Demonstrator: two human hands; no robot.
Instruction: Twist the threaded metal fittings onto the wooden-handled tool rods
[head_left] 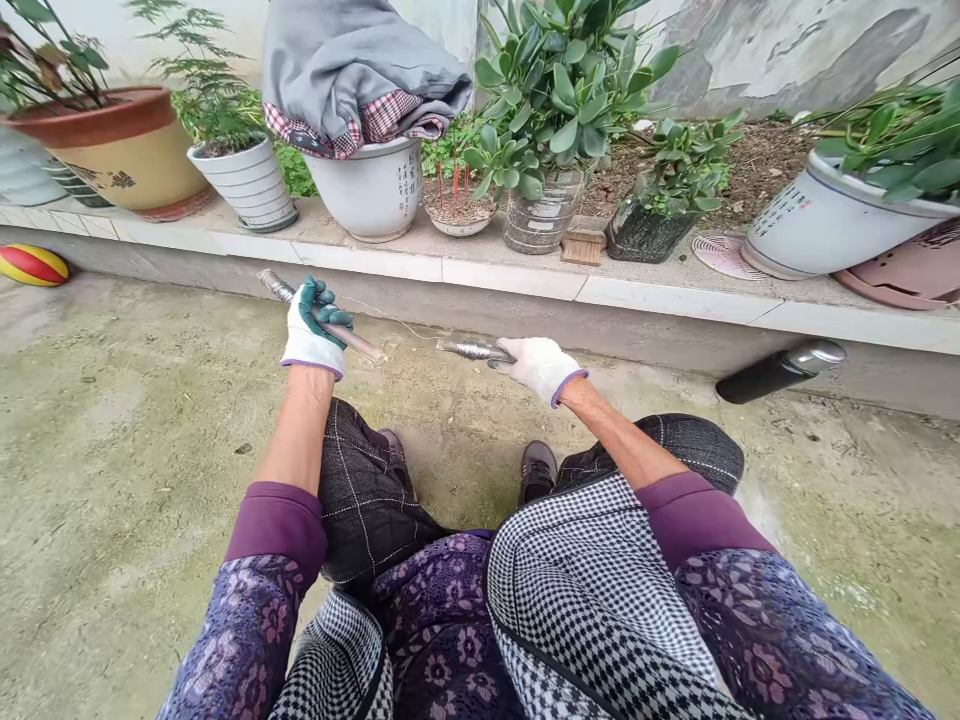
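My left hand (pixel 315 325), in a white glove with a green palm, is closed round a wooden stick (pixel 360 342). Some silvery wire (pixel 279 288) is wound near that stick's upper left end. Another gloved hand, my right hand (pixel 538 365), grips the end of a second, shorter stick wound with wire (pixel 471 349), which points left. A thin loose strand of wire (pixel 397 322) curves through the air between the two sticks. Both hands are above the concrete ground, in front of my knees, with a gap between them.
A low tiled ledge (pixel 510 280) runs across ahead, bearing several potted plants. Grey cloth (pixel 352 70) covers one white pot (pixel 371 190). A black flask (pixel 780 372) lies tilted by the ledge at right, and a red and yellow ball (pixel 34 265) rests at far left.
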